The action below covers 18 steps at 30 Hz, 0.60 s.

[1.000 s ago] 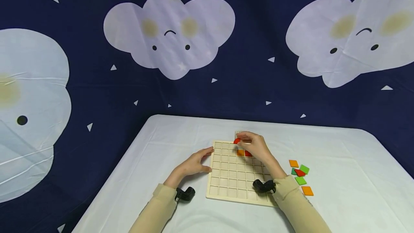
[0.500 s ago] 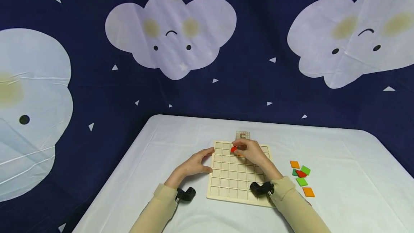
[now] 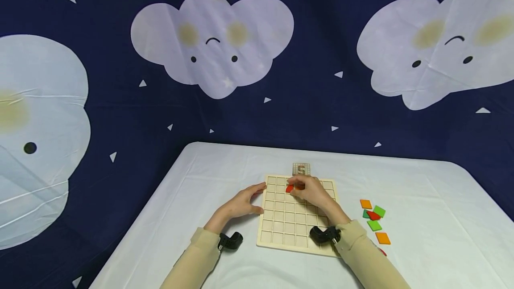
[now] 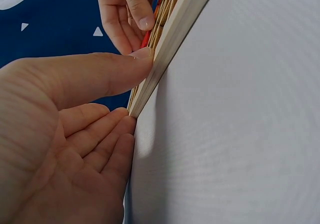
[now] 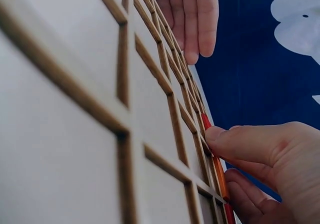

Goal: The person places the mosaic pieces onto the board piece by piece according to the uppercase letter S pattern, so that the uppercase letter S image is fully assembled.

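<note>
Since a second ago, the right hand (image 3: 313,192) has brought the red rounded-corner tile (image 3: 289,189) down from the far edge of the wooden grid board (image 3: 279,226) to a cell in the second row, left of an orange tile (image 3: 299,187) on the board. Thumb and fingertips of that hand pinch the red tile at its right side, so most of what shows sticks out leftward past the tips; whether it sits fully flat cannot be told. The left hand (image 3: 240,203) has stayed at the board's left edge, thumb well apart from the fingers, their tips touching the wooden rim. Beyond the far edge, the small pattern card (image 3: 301,168) now shows, its grid marked with an S-like shape. To the right on the white tablecloth (image 3: 437,231) lie loose orange, green and red tiles (image 3: 375,225), one red piece partly hidden by the right sleeve (image 3: 371,253).
</note>
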{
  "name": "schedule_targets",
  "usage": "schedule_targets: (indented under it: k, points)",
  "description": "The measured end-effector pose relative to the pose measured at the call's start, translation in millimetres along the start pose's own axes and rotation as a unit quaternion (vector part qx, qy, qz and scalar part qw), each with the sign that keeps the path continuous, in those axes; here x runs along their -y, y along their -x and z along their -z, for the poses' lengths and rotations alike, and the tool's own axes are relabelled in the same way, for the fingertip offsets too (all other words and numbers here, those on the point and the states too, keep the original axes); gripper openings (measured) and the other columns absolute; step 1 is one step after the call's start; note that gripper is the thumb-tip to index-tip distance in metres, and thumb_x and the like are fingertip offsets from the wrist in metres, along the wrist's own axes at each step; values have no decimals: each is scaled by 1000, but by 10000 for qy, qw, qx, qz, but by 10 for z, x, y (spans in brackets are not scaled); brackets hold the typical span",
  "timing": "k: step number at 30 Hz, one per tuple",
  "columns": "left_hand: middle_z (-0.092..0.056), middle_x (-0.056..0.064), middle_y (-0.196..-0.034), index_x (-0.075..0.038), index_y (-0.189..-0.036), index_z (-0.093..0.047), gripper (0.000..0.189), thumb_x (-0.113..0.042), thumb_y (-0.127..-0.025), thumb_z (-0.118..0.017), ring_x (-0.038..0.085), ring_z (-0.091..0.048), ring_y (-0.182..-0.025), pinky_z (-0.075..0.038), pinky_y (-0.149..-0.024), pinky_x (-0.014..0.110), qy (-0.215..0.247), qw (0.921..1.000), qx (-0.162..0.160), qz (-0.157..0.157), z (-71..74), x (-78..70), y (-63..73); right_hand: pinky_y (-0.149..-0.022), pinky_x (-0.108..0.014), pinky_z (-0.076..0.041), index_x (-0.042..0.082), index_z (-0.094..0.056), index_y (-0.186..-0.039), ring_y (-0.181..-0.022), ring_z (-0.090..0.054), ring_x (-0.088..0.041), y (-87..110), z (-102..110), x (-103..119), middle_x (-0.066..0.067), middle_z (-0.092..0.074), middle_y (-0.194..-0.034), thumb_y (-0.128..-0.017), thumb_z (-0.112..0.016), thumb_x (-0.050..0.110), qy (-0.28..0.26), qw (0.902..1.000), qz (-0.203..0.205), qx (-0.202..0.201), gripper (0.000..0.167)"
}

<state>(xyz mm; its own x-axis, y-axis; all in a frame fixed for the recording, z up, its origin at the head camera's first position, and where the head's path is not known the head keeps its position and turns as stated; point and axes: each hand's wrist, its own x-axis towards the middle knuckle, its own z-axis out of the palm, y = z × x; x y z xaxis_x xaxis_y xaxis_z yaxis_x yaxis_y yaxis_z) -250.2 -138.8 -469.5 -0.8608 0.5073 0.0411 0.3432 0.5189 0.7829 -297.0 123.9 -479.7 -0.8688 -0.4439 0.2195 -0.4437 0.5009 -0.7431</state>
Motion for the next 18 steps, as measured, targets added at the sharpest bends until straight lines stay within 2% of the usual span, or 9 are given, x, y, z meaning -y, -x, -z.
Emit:
schedule_targets:
  k: [7, 13, 18]
  points:
    - [-39, 14, -145, 2, -145, -32, 82, -4, -76, -76, 27, -33, -134, -25, -110, 42, -13, 10000, 3, -31, -7, 20, -5, -74, -33, -53, 6, -68, -112, -88, -63, -18, 6, 5, 12, -3, -68, -102, -83, -73, 10, 161, 9998, 73, -53, 30]
    - [-39, 17, -144, 4, -143, -33, 81, -3, -75, -77, 30, -35, -133, -24, -110, 44, 25, 9999, -28, -128, -2, 5, -3, -73, -33, -54, 6, -70, -109, -86, -64, -18, 9, 30, 17, -2, -68, -99, -85, -71, 15, -55, 9994, -82, -339, 25]
    - [-38, 16, -145, 3, -143, -34, 81, -3, -75, -76, 29, -33, -134, -23, -111, 43, -14, 10000, -31, -90, -2, 2, 2, -71, -29, -54, 6, -71, -107, -85, -65, -16, 4, 27, -2, -4, -69, -100, -87, -69, 16, -121, 9994, -108, -295, 23]
